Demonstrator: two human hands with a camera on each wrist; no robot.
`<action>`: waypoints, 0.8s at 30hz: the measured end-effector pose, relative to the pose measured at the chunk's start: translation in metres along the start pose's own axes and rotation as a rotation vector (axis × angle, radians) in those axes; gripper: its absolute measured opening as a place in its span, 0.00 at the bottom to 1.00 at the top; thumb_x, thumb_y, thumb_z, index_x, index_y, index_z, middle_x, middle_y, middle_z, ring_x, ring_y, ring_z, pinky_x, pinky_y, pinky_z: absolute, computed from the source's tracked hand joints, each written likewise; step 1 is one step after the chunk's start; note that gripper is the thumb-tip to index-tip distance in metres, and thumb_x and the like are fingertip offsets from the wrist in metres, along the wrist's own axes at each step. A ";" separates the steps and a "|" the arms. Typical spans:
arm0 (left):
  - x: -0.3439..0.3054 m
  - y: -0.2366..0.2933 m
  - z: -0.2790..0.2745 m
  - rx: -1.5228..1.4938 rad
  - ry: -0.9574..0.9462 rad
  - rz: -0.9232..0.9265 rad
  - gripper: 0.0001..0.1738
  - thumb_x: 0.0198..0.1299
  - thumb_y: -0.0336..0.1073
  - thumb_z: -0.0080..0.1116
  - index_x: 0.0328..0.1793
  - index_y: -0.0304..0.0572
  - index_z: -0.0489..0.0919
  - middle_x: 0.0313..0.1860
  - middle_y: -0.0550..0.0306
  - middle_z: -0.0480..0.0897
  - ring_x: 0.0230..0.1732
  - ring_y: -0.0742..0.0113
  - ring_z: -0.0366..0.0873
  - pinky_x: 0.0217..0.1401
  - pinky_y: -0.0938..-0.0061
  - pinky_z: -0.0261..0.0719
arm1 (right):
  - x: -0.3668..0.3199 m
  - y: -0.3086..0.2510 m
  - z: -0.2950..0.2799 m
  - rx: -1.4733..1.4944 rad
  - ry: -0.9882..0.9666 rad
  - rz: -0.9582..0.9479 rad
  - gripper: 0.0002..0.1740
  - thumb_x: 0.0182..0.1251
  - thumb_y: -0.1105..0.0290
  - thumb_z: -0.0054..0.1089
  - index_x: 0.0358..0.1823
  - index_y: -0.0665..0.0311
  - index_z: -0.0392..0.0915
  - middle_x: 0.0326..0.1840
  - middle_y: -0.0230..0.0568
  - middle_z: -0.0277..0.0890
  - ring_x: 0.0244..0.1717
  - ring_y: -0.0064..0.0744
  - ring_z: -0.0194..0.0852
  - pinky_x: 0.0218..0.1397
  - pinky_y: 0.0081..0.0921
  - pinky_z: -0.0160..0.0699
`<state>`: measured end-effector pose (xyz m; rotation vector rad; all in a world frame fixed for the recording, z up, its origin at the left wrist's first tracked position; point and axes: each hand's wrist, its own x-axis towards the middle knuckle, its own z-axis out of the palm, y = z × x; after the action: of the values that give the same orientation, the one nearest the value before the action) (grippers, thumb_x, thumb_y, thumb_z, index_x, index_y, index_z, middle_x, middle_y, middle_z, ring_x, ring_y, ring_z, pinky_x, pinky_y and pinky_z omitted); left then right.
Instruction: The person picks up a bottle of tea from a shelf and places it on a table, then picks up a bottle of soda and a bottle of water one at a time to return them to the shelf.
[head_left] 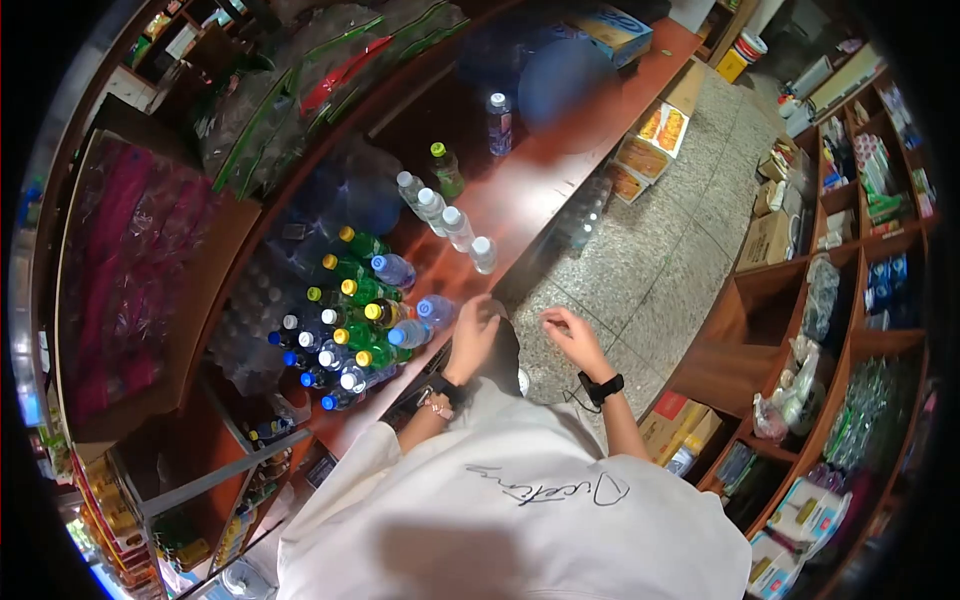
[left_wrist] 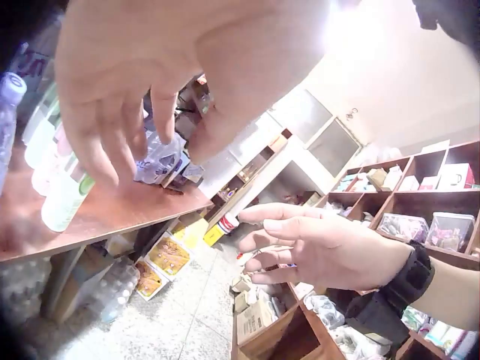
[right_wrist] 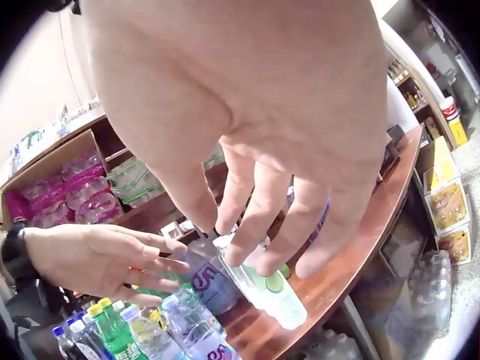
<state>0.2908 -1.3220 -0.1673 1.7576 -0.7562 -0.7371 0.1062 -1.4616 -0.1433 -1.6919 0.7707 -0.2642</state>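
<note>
Head view: hovering with left hand (head_left: 474, 340) beside a clear plastic blue-capped bottle (head_left: 437, 311) on the red-brown wooden table (head_left: 545, 200), right hand (head_left: 576, 340) past its edge, both grips parted and empty, possibly risking toppling crowded green plastic bottles (head_left: 369, 291) by brushing sideways.

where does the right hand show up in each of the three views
Head: the right hand is just right of centre.
Left wrist: right hand, right of centre in the lower half.
Right wrist: right hand, large across the upper middle.
Shared landmark: the reddish-brown counter with bottles.
</note>
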 end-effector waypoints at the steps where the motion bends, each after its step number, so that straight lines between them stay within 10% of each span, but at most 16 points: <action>1: 0.017 -0.001 -0.001 -0.014 0.039 -0.020 0.26 0.64 0.30 0.60 0.67 0.38 0.68 0.64 0.43 0.73 0.61 0.52 0.78 0.58 0.65 0.80 | 0.017 -0.006 -0.003 -0.021 0.000 -0.006 0.16 0.70 0.67 0.59 0.55 0.65 0.77 0.50 0.48 0.83 0.52 0.40 0.83 0.57 0.32 0.78; 12: 0.158 0.007 -0.024 -0.072 0.318 -0.179 0.34 0.63 0.34 0.59 0.74 0.34 0.60 0.65 0.34 0.70 0.63 0.40 0.73 0.65 0.58 0.73 | 0.213 -0.056 -0.005 -0.166 -0.280 -0.129 0.18 0.69 0.70 0.60 0.58 0.67 0.74 0.44 0.43 0.83 0.43 0.29 0.80 0.48 0.27 0.78; 19: 0.171 -0.020 -0.016 -0.089 0.284 -0.208 0.37 0.66 0.30 0.57 0.79 0.37 0.55 0.66 0.43 0.74 0.67 0.56 0.74 0.68 0.65 0.73 | 0.305 -0.040 0.024 -0.247 -0.578 -0.270 0.34 0.55 0.82 0.60 0.67 0.63 0.68 0.64 0.49 0.74 0.65 0.47 0.73 0.65 0.38 0.74; 20: 0.169 -0.017 -0.014 -0.107 0.292 -0.292 0.37 0.64 0.38 0.59 0.77 0.37 0.60 0.67 0.35 0.73 0.68 0.42 0.72 0.68 0.59 0.71 | 0.316 -0.041 0.029 -0.342 -0.613 -0.343 0.35 0.55 0.83 0.60 0.68 0.61 0.67 0.66 0.49 0.73 0.69 0.50 0.69 0.68 0.40 0.71; 21: 0.171 -0.018 -0.012 -0.162 0.329 -0.253 0.36 0.65 0.38 0.59 0.76 0.36 0.61 0.67 0.35 0.74 0.68 0.43 0.73 0.68 0.59 0.71 | 0.324 -0.042 0.033 -0.259 -0.613 -0.364 0.33 0.59 0.60 0.69 0.65 0.61 0.72 0.62 0.51 0.76 0.63 0.51 0.74 0.66 0.41 0.71; 24: 0.169 0.009 -0.006 -0.159 0.437 -0.333 0.34 0.65 0.39 0.58 0.75 0.35 0.63 0.65 0.36 0.76 0.67 0.44 0.74 0.68 0.59 0.71 | 0.353 -0.026 0.042 -0.246 -0.777 -0.434 0.38 0.55 0.65 0.73 0.68 0.60 0.69 0.66 0.50 0.73 0.66 0.51 0.70 0.69 0.41 0.69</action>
<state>0.3975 -1.4528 -0.1776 1.8298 -0.1083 -0.5783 0.4052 -1.6438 -0.2103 -1.9774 -0.1516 0.2050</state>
